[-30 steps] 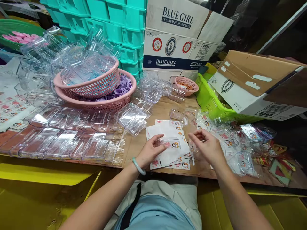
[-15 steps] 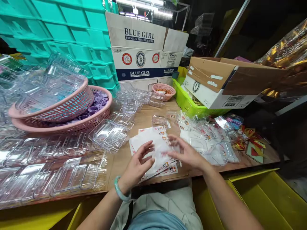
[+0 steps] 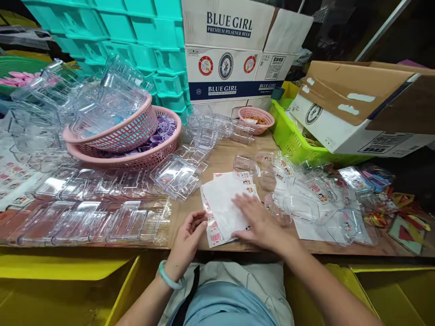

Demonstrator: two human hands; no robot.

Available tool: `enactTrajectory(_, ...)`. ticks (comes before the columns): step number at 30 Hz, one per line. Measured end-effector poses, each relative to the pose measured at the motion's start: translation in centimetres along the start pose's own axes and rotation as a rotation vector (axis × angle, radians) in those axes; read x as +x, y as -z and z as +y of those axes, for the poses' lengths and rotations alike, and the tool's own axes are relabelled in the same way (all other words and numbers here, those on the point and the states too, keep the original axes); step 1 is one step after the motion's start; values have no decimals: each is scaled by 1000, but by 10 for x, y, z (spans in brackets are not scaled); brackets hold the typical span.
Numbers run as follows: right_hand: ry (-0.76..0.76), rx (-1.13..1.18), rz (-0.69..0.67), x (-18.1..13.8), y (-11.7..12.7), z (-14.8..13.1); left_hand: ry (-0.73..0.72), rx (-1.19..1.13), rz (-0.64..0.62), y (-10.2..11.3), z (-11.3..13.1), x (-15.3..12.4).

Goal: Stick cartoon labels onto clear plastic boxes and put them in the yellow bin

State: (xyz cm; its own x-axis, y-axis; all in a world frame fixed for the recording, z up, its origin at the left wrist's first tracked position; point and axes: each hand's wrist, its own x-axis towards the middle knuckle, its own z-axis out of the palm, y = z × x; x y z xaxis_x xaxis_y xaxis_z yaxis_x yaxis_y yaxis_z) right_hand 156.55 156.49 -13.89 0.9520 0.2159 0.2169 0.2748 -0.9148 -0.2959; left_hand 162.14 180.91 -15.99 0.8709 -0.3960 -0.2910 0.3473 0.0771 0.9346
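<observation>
My right hand (image 3: pixel 260 222) lies flat, fingers spread, on a pile of white sticker sheets (image 3: pixel 222 203) with small cartoon stickers at the table's front edge. My left hand (image 3: pixel 188 236) hovers just left of the pile, fingers loosely curled and apart, holding nothing; a green bangle sits on its wrist. Small clear plastic boxes with stickers (image 3: pixel 306 199) lie scattered to the right of the pile. Rows of clear box halves (image 3: pixel 98 213) cover the table on the left.
Two stacked pink baskets (image 3: pixel 136 145) hold clear boxes and purple pieces at the back left. Behind stand teal crates (image 3: pixel 146 40) and a Blue Girl carton (image 3: pixel 234 50). A small pink basket (image 3: pixel 256 120), a green basket (image 3: pixel 295 140) and an open carton (image 3: pixel 360 108) sit right.
The small stickered box my left hand held one second ago is gone from it. My right hand has come down flat onto the sheets; my left hand has drawn back to the left.
</observation>
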Motion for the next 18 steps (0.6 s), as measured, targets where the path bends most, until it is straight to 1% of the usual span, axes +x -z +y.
enactTrajectory(1,-2,40,-34,-1,-11,-10,16,-14,-9,1,-1,1)
enactTrajectory(2,-21,71,-34,-2,-22,-17,28,-30,-23,1,-1,2)
enactTrajectory(4,-53,130,14,-3,-35,-21,35,-54,-49,0,-1,5)
enactTrajectory(6,-101,212,92,-5,-35,-19,34,-45,-65,-4,0,7)
enactTrajectory(7,-153,253,163,-7,-29,-18,35,-27,-68,-6,1,8)
enactTrajectory(8,-234,276,275,-10,-18,-16,35,-2,-71,-9,2,8)
enactTrajectory(9,-331,264,435,-14,-2,-15,34,24,-73,-11,2,8)
enactTrajectory(10,-431,206,638,-20,18,-13,30,48,-76,-13,2,8)
enactTrajectory(11,-505,99,866,-28,41,-11,24,71,-80,-15,1,9)
enactTrajectory(12,-536,-49,1091,-38,66,-8,16,94,-83,-17,-1,9)
enactTrajectory(13,-526,-229,1289,-49,92,-3,0,119,-84,-18,-4,11)
enactTrajectory(14,-479,-415,1432,-62,117,5,-25,152,-84,-19,-8,12)
enactTrajectory(15,-424,-590,1515,-76,140,17,-65,200,-82,-19,-12,14)
enactTrajectory(16,-386,-734,1533,-90,161,31,-121,267,-75,-20,-16,16)
enactTrajectory(17,-381,-828,1500,-105,177,49,-189,350,-61,-20,-19,18)
enactTrajectory(18,-418,-860,1446,-119,189,70,-262,444,-38,-20,-21,20)
